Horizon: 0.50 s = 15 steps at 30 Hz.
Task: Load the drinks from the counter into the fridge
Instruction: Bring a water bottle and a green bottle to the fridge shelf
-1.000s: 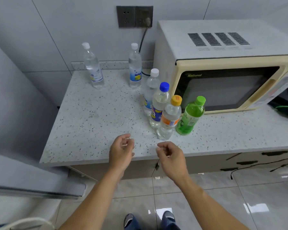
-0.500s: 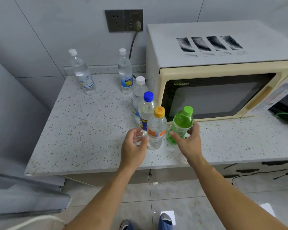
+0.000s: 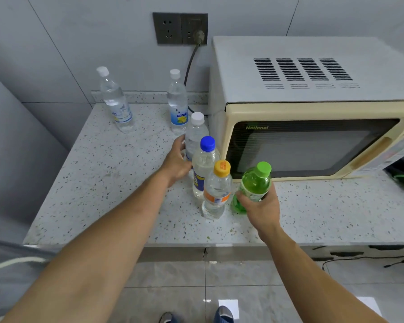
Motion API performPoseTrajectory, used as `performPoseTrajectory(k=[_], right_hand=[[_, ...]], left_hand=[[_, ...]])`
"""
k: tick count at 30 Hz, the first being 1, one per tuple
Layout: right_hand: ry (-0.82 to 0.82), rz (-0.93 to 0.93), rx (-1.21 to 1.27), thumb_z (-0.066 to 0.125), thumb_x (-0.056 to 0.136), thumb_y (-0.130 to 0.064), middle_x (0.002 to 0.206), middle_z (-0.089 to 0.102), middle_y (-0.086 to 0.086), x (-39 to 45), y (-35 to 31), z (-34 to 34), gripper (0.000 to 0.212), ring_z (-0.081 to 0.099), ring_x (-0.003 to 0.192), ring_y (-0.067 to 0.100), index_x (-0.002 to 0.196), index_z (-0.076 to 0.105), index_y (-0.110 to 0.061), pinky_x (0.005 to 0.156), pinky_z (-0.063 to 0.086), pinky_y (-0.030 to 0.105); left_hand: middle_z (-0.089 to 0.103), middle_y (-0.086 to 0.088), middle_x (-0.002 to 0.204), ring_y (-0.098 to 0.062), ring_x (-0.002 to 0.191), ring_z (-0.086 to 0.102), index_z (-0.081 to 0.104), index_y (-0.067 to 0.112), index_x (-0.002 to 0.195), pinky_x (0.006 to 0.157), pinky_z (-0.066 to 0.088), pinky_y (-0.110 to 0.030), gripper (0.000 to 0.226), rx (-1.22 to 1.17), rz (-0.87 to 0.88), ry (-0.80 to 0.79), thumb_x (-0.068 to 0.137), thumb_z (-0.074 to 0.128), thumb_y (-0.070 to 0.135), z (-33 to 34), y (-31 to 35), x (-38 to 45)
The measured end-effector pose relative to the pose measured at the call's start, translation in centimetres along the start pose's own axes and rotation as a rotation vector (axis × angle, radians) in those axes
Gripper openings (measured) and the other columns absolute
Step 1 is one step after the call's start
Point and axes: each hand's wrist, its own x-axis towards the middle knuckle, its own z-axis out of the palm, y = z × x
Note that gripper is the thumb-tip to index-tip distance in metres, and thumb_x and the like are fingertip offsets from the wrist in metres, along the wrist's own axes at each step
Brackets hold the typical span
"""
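My right grip curls round the green bottle on the table; my left grip wraps the white-capped bottle. Lifting either, I risk toppling the blue-capped bottle and orange-capped bottle crowded between.

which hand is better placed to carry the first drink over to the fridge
Right. The right hand already grips the green plastic bottle, fingers wrapped round its body. The left hand only reaches the clear white-capped bottle, hemmed behind the blue-capped bottle; its grip looks unfinished.
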Motion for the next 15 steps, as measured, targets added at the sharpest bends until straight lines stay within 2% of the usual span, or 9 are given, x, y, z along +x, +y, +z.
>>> performPoseTrajectory(k=[3,6,8,11,15], right_hand=[[-0.004,0.007,0.004,0.087,0.072,-0.026,0.096,0.067,-0.017,0.0,0.4,0.0,0.048,0.061,0.084,-0.011,0.107,0.056,-0.041,0.068,0.046,0.014],[0.0,0.02,0.008,0.087,0.073,-0.024,0.092,0.066,-0.022,0.0,0.5,0.1,0.048,0.061,0.083,-0.012,0.103,0.054,-0.043,0.066,0.046,0.011],[0.0,0.022,0.001,0.087,0.073,-0.024,0.092,0.065,-0.023,0.0,0.5,0.0,0.048,0.062,0.084,-0.011,0.102,0.054,-0.045,0.066,0.045,0.01],[-0.004,0.011,0.004,0.086,0.074,-0.024,0.097,0.066,-0.018,0.0,0.5,0.1,0.049,0.064,0.088,-0.004,0.109,0.056,-0.041,0.07,0.048,0.015],[0.01,0.014,0.023,0.086,0.074,-0.022,0.103,0.066,-0.014,-0.2,0.4,0.4,0.056,0.064,0.093,0.003,0.12,0.055,-0.032,0.072,0.049,0.018]], left_hand=[[0.054,0.011,0.136,-0.005,0.12,0.053,0.029,0.034,0.149,0.085,0.05,-0.023,0.091,0.019,0.048,-0.14,0.077,0.084,0.018,-0.5,0.2,1.4],[0.059,0.008,0.131,-0.011,0.12,0.056,0.039,0.031,0.142,0.095,0.05,-0.031,0.079,0.046,0.065,-0.134,0.077,0.082,0.015,-0.9,0.0,2.5],[0.062,0.01,0.126,-0.009,0.117,0.059,0.044,0.03,0.137,0.097,0.051,-0.033,0.07,0.011,0.076,-0.093,0.079,0.08,0.017,-1.1,-0.4,2.5],[0.063,0.015,0.123,0.0,0.111,0.059,0.046,0.031,0.137,0.087,0.049,-0.021,0.068,-0.078,0.084,0.033,0.079,0.082,0.023,-1.7,-1.3,1.4],[0.061,0.019,0.117,0.002,0.107,0.057,0.046,0.041,0.125,0.078,0.047,-0.018,0.06,-0.106,0.037,0.2,0.077,0.082,0.033,-3.0,-2.6,-2.0]])
